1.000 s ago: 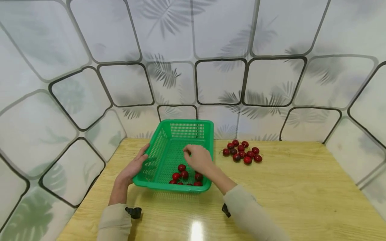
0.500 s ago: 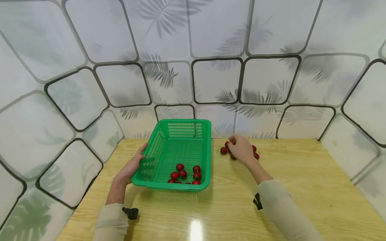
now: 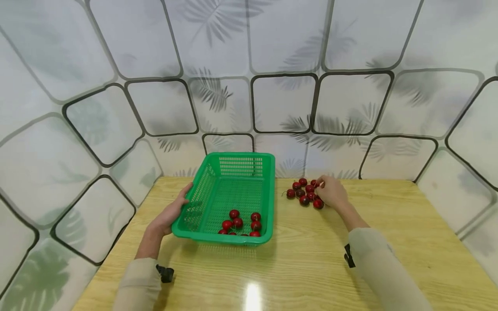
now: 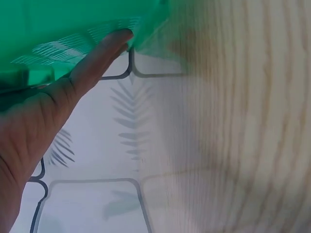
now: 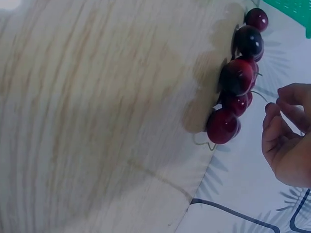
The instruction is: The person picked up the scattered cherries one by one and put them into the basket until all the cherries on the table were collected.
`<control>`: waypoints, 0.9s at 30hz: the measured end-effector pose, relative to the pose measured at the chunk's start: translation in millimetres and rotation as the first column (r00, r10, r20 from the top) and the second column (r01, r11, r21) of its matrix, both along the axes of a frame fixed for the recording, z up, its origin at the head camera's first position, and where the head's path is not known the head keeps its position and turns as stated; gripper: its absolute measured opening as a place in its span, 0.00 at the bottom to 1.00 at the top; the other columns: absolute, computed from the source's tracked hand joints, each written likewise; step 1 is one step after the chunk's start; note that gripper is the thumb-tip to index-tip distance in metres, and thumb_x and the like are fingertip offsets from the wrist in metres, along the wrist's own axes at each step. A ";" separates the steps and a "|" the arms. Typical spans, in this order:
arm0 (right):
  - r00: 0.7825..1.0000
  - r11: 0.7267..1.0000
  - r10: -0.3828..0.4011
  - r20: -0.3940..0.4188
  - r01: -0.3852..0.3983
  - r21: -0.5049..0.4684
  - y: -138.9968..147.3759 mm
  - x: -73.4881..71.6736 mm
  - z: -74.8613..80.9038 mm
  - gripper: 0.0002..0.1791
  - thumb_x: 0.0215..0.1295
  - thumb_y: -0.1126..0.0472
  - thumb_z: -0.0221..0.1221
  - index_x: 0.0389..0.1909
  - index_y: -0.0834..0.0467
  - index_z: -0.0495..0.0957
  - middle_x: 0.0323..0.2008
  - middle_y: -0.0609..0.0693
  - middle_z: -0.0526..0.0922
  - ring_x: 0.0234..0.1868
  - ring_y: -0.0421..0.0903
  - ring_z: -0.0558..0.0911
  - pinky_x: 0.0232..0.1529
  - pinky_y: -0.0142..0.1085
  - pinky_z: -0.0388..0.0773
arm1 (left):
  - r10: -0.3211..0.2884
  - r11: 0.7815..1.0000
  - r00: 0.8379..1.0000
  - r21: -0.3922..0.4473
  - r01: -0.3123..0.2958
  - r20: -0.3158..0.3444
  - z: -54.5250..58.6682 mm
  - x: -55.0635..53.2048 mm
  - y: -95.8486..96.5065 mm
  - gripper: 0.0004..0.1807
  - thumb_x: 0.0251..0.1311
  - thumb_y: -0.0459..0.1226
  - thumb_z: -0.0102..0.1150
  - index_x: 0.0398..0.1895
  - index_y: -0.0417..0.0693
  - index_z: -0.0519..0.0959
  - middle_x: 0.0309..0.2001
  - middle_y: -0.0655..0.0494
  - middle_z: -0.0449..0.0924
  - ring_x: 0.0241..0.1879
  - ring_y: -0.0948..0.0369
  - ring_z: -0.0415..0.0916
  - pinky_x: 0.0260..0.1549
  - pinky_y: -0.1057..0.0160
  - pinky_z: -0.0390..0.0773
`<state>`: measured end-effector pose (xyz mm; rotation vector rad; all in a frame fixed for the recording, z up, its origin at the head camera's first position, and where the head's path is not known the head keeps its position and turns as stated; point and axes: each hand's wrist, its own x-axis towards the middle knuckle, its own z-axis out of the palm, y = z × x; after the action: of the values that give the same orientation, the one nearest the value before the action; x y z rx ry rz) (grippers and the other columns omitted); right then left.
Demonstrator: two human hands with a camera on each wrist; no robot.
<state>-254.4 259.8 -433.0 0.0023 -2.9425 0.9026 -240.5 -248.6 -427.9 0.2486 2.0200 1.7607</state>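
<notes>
While your left hand [image 3: 169, 216] rests along the left side of the green basket [image 3: 218, 238], your right hand [image 3: 333, 192] is over at the loose cherries [image 3: 310, 188] on the table [image 3: 311, 263]. The left wrist view shows one of your left digits lying straight against the basket's slotted side; that hand is loosely spread, not curled round the rim, though part of it is hidden there. Your right thumb and fingertips are drawn close together, a narrow gap at the right edge of the loose cherries. In the right wrist view a thin stem [image 5: 259, 94] reaches from one cherry towards those fingertips, but you cannot tell from here whether they pinch it.

The loose cherries sit bunched to the right of the basket, near the patterned wall [image 3: 284, 103], some almost black, others bright red. More red cherries [image 3: 237, 223] lie inside the basket at the end nearest you, a few partly hidden by the rim. Your beige sleeves [image 3: 138, 283] reach almost to your wrists.
</notes>
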 end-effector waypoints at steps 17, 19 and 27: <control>0.992 0.977 0.114 0.052 -0.122 0.176 -0.6 -1.9 -13.2 0.12 0.68 0.57 0.59 0.38 0.63 0.82 0.32 0.54 0.84 0.26 0.46 0.77 0.25 0.39 0.74 | -0.023 0.998 0.996 -0.063 0.018 -0.087 -0.7 -1.6 -0.8 0.34 0.75 0.36 0.20 0.80 0.63 0.27 0.77 0.36 0.31 0.54 0.45 0.67 0.44 0.58 0.77; 0.991 0.974 0.125 0.054 -0.133 0.183 -0.8 -1.2 -13.4 0.09 0.68 0.59 0.59 0.36 0.62 0.82 0.28 0.52 0.82 0.23 0.45 0.75 0.24 0.37 0.71 | -0.027 0.997 0.995 -0.070 0.021 -0.098 -0.1 -1.1 -0.7 0.34 0.75 0.36 0.21 0.80 0.63 0.27 0.77 0.36 0.30 0.56 0.44 0.65 0.45 0.58 0.76; 0.989 0.972 0.145 0.031 -0.148 0.185 1.5 3.4 -15.2 0.18 0.67 0.62 0.57 0.17 0.53 0.68 0.13 0.45 0.66 0.16 0.40 0.62 0.19 0.33 0.58 | -0.031 0.997 0.993 -0.075 0.023 -0.114 -0.3 -1.8 0.9 0.35 0.75 0.36 0.21 0.80 0.60 0.27 0.77 0.34 0.33 0.53 0.44 0.68 0.43 0.58 0.77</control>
<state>-251.0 261.3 -448.2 0.2248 -3.0635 0.6400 -242.3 -247.7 -428.2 0.3596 2.1471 1.6866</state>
